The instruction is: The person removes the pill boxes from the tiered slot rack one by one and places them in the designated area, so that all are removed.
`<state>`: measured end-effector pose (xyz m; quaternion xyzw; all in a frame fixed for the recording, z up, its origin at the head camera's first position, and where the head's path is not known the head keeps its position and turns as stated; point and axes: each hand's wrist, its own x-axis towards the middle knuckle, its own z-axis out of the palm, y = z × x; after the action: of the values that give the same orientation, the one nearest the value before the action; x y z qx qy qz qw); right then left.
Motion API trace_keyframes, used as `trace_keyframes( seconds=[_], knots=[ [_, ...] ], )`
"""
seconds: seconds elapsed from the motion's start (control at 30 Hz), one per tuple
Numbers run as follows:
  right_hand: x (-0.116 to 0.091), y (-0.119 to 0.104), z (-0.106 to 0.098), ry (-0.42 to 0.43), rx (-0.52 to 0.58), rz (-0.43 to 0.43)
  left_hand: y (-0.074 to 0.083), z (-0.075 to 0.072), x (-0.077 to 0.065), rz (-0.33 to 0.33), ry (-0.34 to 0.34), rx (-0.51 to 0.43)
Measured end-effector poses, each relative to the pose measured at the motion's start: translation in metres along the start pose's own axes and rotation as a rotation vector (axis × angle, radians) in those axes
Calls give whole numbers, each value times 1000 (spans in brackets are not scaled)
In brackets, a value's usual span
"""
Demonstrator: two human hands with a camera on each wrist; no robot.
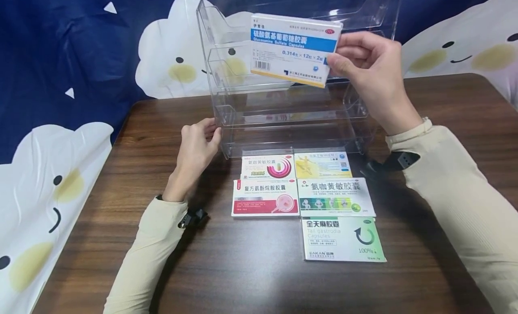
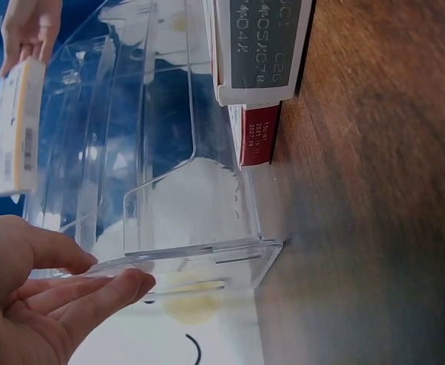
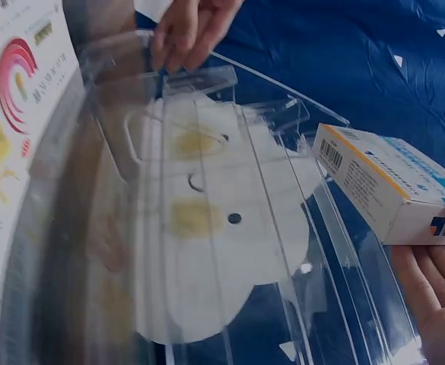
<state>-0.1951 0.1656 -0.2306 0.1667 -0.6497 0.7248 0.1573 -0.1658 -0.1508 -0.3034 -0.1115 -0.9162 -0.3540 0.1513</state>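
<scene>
My right hand (image 1: 372, 64) grips a white and blue medicine box (image 1: 293, 51) by its right end, labelled Glucosamine Sulfate Capsules. It is held up in front of the upper tiers of a clear plastic tiered rack (image 1: 226, 107), its printed front facing me. In the right wrist view, the thumb lies over the box (image 3: 389, 182) and the fingers are beneath it. Low on the rack's left side, my left hand (image 1: 198, 147) pinches the side wall. The left wrist view has that wall between the thumb and fingers (image 2: 123, 296).
Several medicine boxes lie flat before the rack, including a red and white box (image 1: 265, 198), a yellow box (image 1: 323, 164) and a green and white Tall Gastrodia box (image 1: 344, 239). Beneath them is a dark wooden table (image 1: 243, 269). Behind hangs a blue cloth with white clouds (image 1: 101, 62).
</scene>
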Motion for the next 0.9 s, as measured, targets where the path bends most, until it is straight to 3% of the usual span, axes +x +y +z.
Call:
trace_keyframes(
  seconds=[0.17,0.9],
  knots=[
    [-21,1,-5,-21,73,74,1,0,1,8,-7,-4],
    [-68,5,-18,-141,-140,233,0,1,1,9,-2,6]
  ],
)
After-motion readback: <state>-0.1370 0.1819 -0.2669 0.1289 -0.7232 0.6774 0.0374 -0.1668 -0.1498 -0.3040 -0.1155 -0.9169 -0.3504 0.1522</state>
